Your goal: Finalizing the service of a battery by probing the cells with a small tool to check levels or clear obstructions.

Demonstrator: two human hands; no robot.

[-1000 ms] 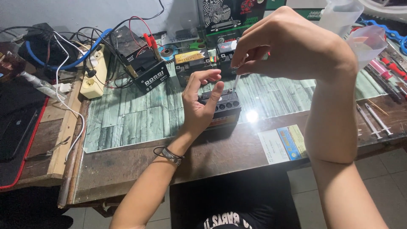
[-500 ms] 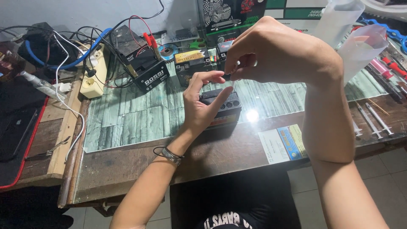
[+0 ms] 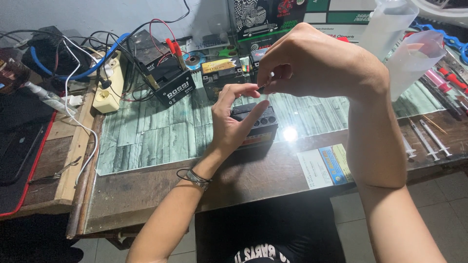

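A small black battery [image 3: 258, 124] with several round cell holes on top sits on the glass-covered table [image 3: 161, 141] in front of me. My left hand [image 3: 233, 119] is raised over its left side, fingers spread, thumb and forefinger reaching toward my right hand. My right hand [image 3: 317, 63] hovers above the battery with its fingertips pinched on a tiny dark piece [image 3: 262, 89]; what that piece is cannot be told. The fingertips of both hands nearly meet at that piece.
Other black batteries [image 3: 170, 80] with red and yellow clip leads stand at the back. A cream power strip [image 3: 109, 92] and tangled cables lie left. Syringes [image 3: 424, 139], tools and a clear plastic funnel [image 3: 414, 56] are at right. A printed card [image 3: 324, 165] lies near the front edge.
My right hand has lowered slightly toward the left hand, and the left thumb and forefinger have risen to meet its pinched fingertips. The battery has not moved.
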